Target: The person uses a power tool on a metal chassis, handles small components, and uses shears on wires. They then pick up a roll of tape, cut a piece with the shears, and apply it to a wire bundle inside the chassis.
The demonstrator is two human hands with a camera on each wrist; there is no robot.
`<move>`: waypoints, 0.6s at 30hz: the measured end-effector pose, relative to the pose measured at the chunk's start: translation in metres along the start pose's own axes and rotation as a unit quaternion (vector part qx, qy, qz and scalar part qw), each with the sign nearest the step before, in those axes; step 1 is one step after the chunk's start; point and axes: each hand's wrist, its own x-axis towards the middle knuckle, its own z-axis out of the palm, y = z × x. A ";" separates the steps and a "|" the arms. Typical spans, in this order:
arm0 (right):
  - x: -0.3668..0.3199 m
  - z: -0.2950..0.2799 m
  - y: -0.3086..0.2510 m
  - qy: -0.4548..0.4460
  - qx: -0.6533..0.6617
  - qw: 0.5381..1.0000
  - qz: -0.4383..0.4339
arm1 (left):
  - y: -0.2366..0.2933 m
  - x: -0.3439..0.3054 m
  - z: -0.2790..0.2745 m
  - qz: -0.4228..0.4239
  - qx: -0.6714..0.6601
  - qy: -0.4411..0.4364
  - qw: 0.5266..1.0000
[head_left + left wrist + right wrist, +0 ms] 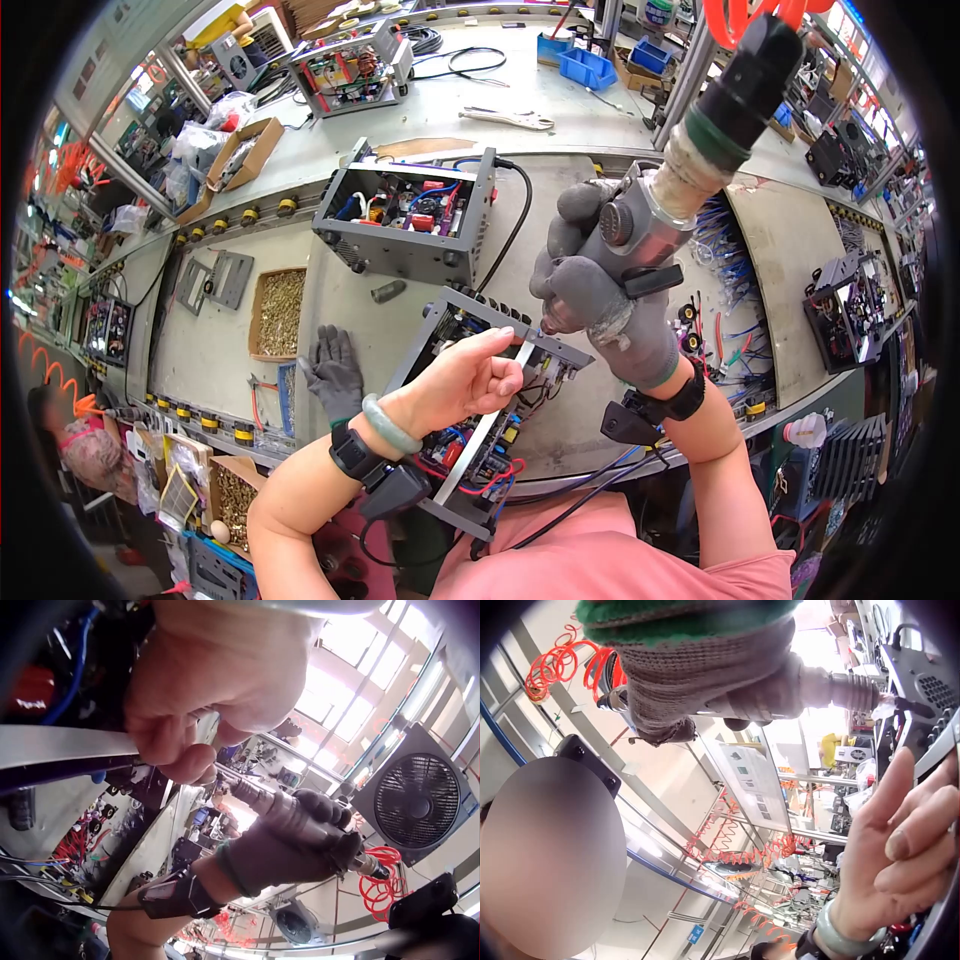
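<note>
My right hand, in a grey knit glove, grips a pneumatic screwdriver with its nose down at the top edge of an opened metal-cased unit. Red coiled hose leads from the tool's rear end. Bare, with a pale bangle on its wrist, my left hand lies over the unit's light metal strip. Its fingers are curled and its thumb points toward the tool's tip. In the left wrist view those curled fingers are right beside the tool's nose. Boards and coloured wires show inside the casing.
Behind stands a second opened unit with a black cable. To the left are a box of small brass-coloured parts, an empty grey glove and flat brackets. Loose wires lie at right. Locking pliers rest on the back bench.
</note>
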 end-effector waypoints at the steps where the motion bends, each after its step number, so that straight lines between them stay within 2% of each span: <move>1: 0.000 -0.002 0.004 -0.003 0.000 1.000 0.000 | 0.000 0.000 -0.001 0.003 -0.001 0.001 1.000; 4: 0.000 -0.004 0.010 -0.024 -0.047 0.998 -0.027 | -0.002 0.001 0.000 0.004 -0.010 -0.002 1.000; 6: -0.002 0.005 0.010 0.034 0.040 0.999 -0.011 | -0.003 0.001 0.004 0.034 -0.007 0.033 0.999; 10: -0.002 -0.001 0.014 0.015 0.029 0.999 -0.032 | -0.006 -0.002 0.011 0.074 -0.007 0.061 0.995; 12: 0.001 -0.012 0.017 -0.085 0.071 0.994 -0.010 | -0.004 0.000 0.009 0.061 -0.026 0.051 0.997; 15: 0.003 -0.015 0.016 -0.147 0.141 0.979 -0.003 | -0.004 0.005 0.007 0.060 -0.029 0.054 0.996; 16: 0.006 -0.021 0.016 -0.175 0.121 0.977 -0.001 | -0.004 0.005 0.005 0.062 -0.031 0.054 0.996; 18: 0.006 -0.018 0.020 -0.166 0.115 0.979 -0.012 | -0.006 0.004 0.001 0.070 -0.018 0.049 0.996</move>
